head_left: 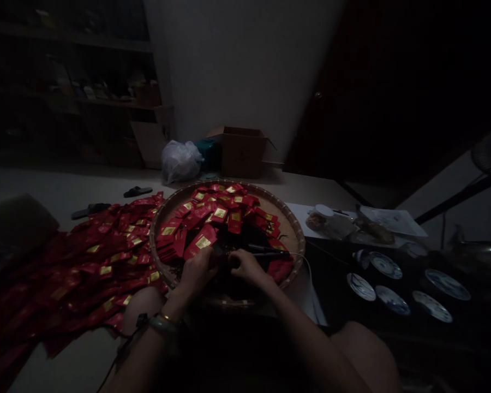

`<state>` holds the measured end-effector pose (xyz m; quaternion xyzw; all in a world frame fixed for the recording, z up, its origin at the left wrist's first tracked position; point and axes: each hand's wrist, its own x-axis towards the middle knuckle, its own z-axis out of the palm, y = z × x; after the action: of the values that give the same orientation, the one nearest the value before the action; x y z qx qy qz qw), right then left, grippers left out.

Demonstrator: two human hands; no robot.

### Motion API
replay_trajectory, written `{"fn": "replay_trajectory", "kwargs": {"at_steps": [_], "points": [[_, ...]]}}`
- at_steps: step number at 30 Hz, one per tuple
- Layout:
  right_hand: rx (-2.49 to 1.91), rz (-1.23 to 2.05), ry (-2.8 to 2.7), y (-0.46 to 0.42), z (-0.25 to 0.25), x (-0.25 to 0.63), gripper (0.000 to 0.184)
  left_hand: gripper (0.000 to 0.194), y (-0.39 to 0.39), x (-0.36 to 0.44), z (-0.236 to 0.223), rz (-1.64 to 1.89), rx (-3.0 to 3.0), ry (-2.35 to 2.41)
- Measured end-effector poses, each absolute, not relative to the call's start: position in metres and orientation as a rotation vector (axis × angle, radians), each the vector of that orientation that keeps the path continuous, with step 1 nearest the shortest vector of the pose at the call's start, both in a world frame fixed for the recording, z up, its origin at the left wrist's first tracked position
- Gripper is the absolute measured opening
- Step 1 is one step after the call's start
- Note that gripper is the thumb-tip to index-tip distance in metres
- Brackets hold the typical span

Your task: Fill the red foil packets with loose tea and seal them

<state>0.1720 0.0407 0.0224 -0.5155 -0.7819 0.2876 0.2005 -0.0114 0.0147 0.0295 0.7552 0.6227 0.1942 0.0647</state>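
A round woven bamboo tray (288, 229) holds a heap of red sachets (213, 215) with gold labels, and dark loose leaves lie in its near part. Over the tray, my left hand (195, 271) pinches a small dark-looking sachet at its fingertips, though the dim light hides its detail. My right hand (249, 267) is shut around the end of a slim black clamp-like tool (270, 252), whose thin white cord (306, 267) trails off to the right. The tool's tip nearly meets the sachet in my left hand.
Many more red sachets (85, 267) spread across the floor left of the tray. Blue-and-white saucers (387, 266) stand on a dark low table at right, with papers and a jar behind. A cardboard box (241, 152), plastic bag (180, 161) and shelves stand farther back.
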Motion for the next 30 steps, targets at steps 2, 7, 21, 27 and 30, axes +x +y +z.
{"fn": "replay_trajectory", "kwargs": {"at_steps": [2, 7, 21, 27, 30], "points": [[-1.366, 0.895, -1.950, 0.051, 0.035, 0.182, 0.023, 0.027, 0.017, -0.008, 0.027, 0.597, 2.281, 1.880], [-1.156, 1.062, -1.597, 0.065, 0.072, 0.181, 0.021, 0.030, 0.023, 0.003, 0.028, 0.629, 2.292, 1.832], [-1.190, 0.769, -1.958, 0.063, 0.078, 0.159, 0.028, 0.033, 0.028, 0.001, 0.016, 0.775, 2.244, 1.631], [-1.171, 0.704, -2.209, 0.051, 0.090, 0.156, 0.019, 0.034, 0.028, 0.000, 0.010, 0.824, 2.224, 1.644], [-1.202, 0.653, -2.472, 0.046, 0.092, 0.152, 0.020, 0.041, 0.027, -0.001, 0.008, 0.902, 2.269, 1.573]]}}
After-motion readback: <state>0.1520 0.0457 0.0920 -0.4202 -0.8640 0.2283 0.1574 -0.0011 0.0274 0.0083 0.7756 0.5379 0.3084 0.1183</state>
